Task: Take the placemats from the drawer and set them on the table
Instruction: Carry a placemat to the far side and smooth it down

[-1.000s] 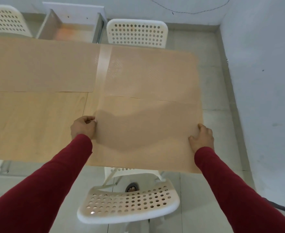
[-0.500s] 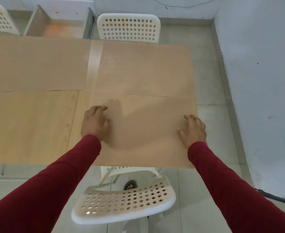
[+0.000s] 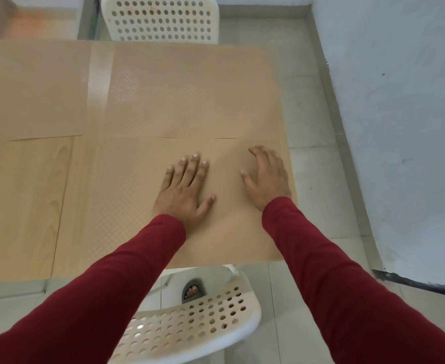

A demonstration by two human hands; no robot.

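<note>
Grip: none. Your left hand [image 3: 183,191] and right hand [image 3: 266,174] lie flat, fingers spread, pressing the near placemat [image 3: 142,206] onto the table [image 3: 24,206] at its near right corner. Handling, judged: thin, light, limp, textured. Lift it by two opposite edges; slide it with flat palms.

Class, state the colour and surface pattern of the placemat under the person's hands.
Tan-beige with a fine embossed dot texture: the near placemat, clearest in the head view.
</note>
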